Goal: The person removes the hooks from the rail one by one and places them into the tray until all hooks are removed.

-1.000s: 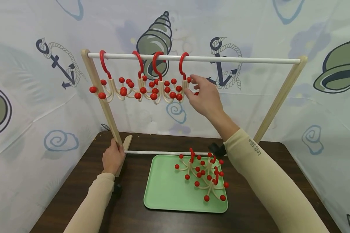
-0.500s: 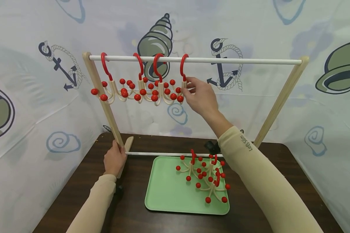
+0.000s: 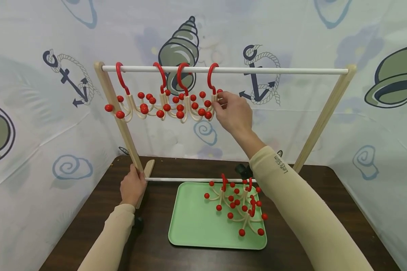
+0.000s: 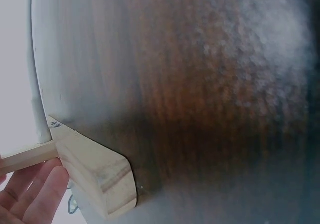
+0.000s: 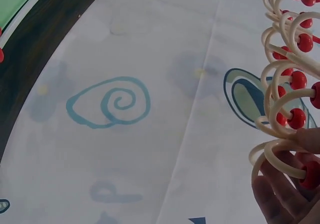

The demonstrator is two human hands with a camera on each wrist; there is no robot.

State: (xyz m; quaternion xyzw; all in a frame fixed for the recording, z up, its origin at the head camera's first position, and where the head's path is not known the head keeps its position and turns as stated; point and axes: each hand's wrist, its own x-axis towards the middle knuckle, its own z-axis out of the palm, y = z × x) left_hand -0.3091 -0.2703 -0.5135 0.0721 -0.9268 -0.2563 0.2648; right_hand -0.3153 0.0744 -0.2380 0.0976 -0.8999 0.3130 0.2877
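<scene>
My right hand (image 3: 235,113) pinches the pale stem of the rightmost octopus-shaped hanger (image 3: 210,78), which hangs by its red hook from the white rail (image 3: 257,70). In the right wrist view, curved arms with red ball tips of this hanger (image 5: 280,166) lie over my fingers. To its left, several like hangers (image 3: 188,103) hang on the same rail, some arms overlapping. Low on the left, my left hand (image 3: 133,187) grips the rack's wooden post (image 3: 123,130) just above its foot. The left wrist view shows fingers (image 4: 47,196) against the post beside the wooden foot (image 4: 100,171).
A green tray (image 3: 190,226) lies on the dark table (image 3: 149,244), with three more hangers (image 3: 245,216) on its right half. A lower white bar (image 3: 176,179) crosses behind the tray. The right post (image 3: 325,116) stands beyond my right arm. A patterned cloth hangs behind.
My right hand has shifted slightly left, and its fingers have closed in on the rightmost hanger's stem. The left hand stays on the post.
</scene>
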